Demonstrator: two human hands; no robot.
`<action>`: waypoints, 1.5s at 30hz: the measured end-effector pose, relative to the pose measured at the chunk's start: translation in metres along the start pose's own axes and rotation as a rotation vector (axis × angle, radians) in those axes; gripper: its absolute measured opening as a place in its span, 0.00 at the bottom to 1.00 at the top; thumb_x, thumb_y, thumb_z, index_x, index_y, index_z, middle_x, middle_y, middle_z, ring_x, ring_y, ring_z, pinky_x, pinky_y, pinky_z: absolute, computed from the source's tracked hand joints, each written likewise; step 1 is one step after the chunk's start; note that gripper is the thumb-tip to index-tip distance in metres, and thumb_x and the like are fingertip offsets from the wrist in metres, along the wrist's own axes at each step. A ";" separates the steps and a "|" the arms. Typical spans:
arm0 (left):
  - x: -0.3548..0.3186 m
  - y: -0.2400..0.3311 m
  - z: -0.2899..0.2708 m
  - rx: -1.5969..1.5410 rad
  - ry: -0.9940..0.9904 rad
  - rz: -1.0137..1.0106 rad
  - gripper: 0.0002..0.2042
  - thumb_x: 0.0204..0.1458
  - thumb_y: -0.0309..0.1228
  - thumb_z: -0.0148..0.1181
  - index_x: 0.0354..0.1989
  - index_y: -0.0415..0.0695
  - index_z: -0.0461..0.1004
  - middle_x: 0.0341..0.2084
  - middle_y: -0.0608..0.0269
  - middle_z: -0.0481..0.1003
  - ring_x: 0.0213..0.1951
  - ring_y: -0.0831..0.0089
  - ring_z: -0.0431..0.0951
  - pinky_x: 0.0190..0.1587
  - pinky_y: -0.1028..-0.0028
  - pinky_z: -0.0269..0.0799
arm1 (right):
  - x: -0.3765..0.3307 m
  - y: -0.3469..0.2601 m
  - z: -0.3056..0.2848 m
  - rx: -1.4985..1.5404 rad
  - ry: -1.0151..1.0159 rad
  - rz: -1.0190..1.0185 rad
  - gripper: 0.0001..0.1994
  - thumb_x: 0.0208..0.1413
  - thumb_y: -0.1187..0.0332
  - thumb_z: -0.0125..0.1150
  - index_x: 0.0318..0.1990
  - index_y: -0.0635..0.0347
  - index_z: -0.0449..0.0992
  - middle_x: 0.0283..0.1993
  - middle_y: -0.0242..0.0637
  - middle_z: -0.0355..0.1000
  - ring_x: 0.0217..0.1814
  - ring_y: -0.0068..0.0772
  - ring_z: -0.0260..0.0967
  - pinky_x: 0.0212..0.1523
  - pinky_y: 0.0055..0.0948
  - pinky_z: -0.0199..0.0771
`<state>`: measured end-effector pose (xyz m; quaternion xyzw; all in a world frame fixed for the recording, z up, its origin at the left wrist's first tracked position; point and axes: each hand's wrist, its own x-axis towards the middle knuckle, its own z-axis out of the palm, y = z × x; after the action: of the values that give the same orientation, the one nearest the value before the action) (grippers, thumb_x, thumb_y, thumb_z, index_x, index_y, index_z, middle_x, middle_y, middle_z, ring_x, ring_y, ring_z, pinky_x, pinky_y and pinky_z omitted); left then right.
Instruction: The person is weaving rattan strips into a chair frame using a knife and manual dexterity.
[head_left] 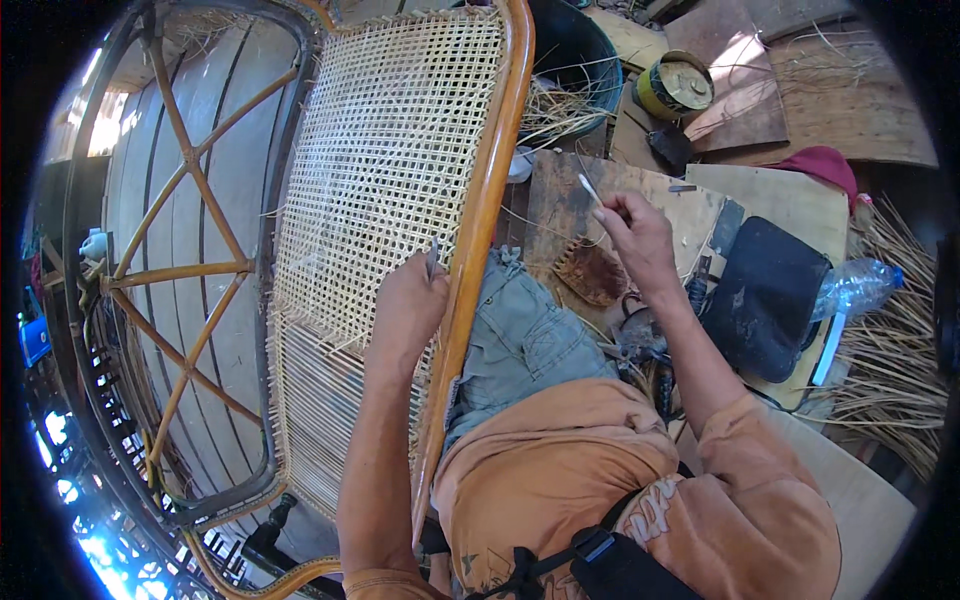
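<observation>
A woven cane panel point(385, 150) in an orange rattan chair frame point(490, 190) leans against my knee. My left hand point(408, 305) rests on the weave near the frame's right rail, fingers closed on a thin metal tool point(433, 257) that pokes up from my fist. Off to the right, my right hand point(637, 235) is raised over a wooden board point(560, 200), pinching a pale cane strand point(590, 188) between thumb and fingers.
A round yellow tin point(675, 85), a dark tub point(575, 55) with cane strips, a black pad point(765, 295), a plastic bottle point(860, 285) and loose cane bundles point(895, 380) lie at the right. Another rattan frame point(185, 260) stands at the left.
</observation>
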<state>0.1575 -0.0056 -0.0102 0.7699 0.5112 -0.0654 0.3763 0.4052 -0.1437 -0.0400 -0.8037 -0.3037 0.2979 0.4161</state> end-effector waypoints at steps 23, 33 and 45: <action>-0.022 -0.018 0.019 -0.174 0.241 0.315 0.09 0.48 0.24 0.57 0.38 0.49 0.74 0.32 0.61 0.74 0.30 0.64 0.77 0.35 0.71 0.73 | -0.002 0.038 0.022 0.439 -0.072 0.049 0.09 0.57 0.72 0.52 0.45 0.63 0.70 0.31 0.29 0.67 0.26 0.15 0.62 0.27 0.16 0.63; -0.001 -0.013 0.003 -0.074 0.040 0.174 0.11 0.43 0.34 0.61 0.31 0.40 0.74 0.28 0.52 0.74 0.31 0.59 0.76 0.35 0.66 0.69 | -0.019 0.012 0.016 0.497 -0.061 0.187 0.10 0.58 0.72 0.53 0.46 0.64 0.70 0.30 0.31 0.70 0.29 0.19 0.68 0.28 0.16 0.67; -0.034 -0.033 -0.021 0.153 0.067 -0.064 0.17 0.50 0.43 0.56 0.29 0.38 0.72 0.23 0.47 0.73 0.30 0.52 0.75 0.35 0.58 0.69 | 0.002 -0.006 -0.003 0.402 0.049 -0.136 0.07 0.60 0.73 0.52 0.44 0.63 0.72 0.33 0.32 0.71 0.33 0.23 0.69 0.33 0.21 0.68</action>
<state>0.1079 -0.0108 0.0040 0.7816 0.5412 -0.0904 0.2967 0.4072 -0.1403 -0.0341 -0.6892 -0.2818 0.3041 0.5943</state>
